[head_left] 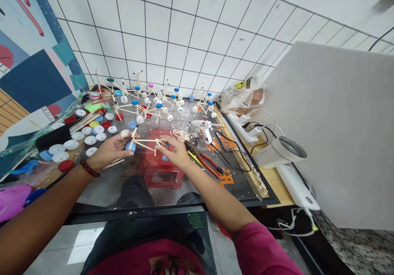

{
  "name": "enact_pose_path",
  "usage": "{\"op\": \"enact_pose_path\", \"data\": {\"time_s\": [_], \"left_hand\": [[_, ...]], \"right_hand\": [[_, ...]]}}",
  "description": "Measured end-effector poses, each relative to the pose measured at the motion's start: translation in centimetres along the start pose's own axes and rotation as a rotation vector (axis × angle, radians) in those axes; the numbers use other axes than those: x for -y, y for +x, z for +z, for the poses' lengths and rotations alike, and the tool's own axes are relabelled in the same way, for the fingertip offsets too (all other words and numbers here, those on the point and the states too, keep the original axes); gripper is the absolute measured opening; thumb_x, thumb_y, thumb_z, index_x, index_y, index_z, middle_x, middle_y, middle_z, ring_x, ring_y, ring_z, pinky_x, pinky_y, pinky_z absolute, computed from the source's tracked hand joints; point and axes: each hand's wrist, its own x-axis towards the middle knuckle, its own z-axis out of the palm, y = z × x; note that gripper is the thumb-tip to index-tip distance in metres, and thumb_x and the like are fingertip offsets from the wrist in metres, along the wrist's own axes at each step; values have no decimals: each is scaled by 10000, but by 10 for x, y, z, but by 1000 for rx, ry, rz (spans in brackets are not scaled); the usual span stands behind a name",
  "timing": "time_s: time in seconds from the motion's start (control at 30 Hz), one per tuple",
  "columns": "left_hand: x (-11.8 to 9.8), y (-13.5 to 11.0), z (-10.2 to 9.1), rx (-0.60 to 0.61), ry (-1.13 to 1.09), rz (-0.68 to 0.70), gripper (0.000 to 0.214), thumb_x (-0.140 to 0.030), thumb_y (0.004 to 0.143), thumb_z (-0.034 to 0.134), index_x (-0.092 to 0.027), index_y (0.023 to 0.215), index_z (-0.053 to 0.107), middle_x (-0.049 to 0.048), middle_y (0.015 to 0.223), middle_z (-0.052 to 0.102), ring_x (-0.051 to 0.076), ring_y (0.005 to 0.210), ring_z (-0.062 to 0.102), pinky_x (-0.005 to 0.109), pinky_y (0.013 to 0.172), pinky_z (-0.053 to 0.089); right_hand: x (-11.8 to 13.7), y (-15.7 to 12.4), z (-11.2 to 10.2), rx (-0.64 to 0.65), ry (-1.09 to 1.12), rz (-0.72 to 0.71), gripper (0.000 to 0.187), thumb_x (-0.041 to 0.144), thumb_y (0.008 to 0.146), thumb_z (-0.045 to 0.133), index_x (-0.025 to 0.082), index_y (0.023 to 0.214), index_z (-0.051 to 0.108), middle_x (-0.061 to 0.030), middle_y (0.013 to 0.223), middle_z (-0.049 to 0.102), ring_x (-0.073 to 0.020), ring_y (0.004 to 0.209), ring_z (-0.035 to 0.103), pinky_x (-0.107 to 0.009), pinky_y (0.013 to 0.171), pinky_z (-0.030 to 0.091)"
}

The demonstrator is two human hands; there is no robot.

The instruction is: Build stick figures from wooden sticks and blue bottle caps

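Between my two hands, above the glass tabletop, is a small frame of thin wooden sticks (145,141). My left hand (113,148) is closed at its left end, where a blue bottle cap (130,146) and a dark-tipped upright stick sit by the fingertips. At the frame's right end, where several sticks meet, my right hand (172,148) pinches the joint between thumb and fingers. Just right of that hand lie red-handled pliers (209,166) and a yellow stick (195,159). A white hot glue gun (204,128) rests farther back.
Several stick-and-cap models (159,105) stand along the tiled wall. Loose bottle caps (71,144) cover the left side. Wood scraps (187,134) lie near the glue gun. To the right are its cable (229,160), a white power strip (244,129) and a tipped white cup (271,154).
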Motion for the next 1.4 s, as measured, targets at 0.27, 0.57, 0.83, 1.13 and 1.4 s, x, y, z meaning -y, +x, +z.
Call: {"op": "enact_pose_path", "data": {"time_s": [0.27, 0.57, 0.83, 1.13, 1.4], "left_hand": [[-1, 1, 0, 1, 31, -6, 770, -391, 544, 934, -215, 1236, 645, 162, 1424, 612, 368, 1379, 502, 518, 1159, 391], [-3, -1, 1, -28, 40, -1, 924, -366, 517, 946, -257, 1356, 574, 146, 1524, 513, 354, 1434, 429, 477, 1197, 345], [5, 3, 0, -83, 12, -44, 833, -438, 481, 959, -211, 1226, 665, 159, 1371, 655, 373, 1372, 506, 509, 1146, 415], [4, 3, -1, -67, 34, -47, 861, -472, 467, 959, -223, 1235, 661, 148, 1376, 654, 370, 1375, 505, 509, 1146, 419], [1, 2, 2, -71, -59, -58, 737, -353, 458, 979, -240, 1128, 695, 121, 1375, 659, 355, 1387, 494, 491, 1175, 387]], "right_hand": [[-1, 0, 0, 6, -11, 3, 145, 408, 847, 714, 280, 913, 698, -9, 1069, 772, -242, 1119, 690, -545, 1217, 134], [-1, 0, 0, 2, 5, 18, 150, 419, 850, 710, 283, 913, 700, -9, 1064, 773, -245, 1125, 686, -555, 1224, 124], [1, 0, 0, 2, 17, 30, 131, 394, 845, 717, 281, 910, 705, -5, 1072, 771, -250, 1119, 689, -574, 1223, 102], [-1, 0, 0, -7, 8, 25, 130, 400, 838, 727, 292, 910, 712, 6, 1059, 773, -245, 1121, 685, -546, 1225, 123], [1, 0, -1, 0, 13, 27, 119, 379, 829, 733, 283, 895, 711, -7, 1043, 778, -252, 1131, 683, -541, 1208, 134]]}}
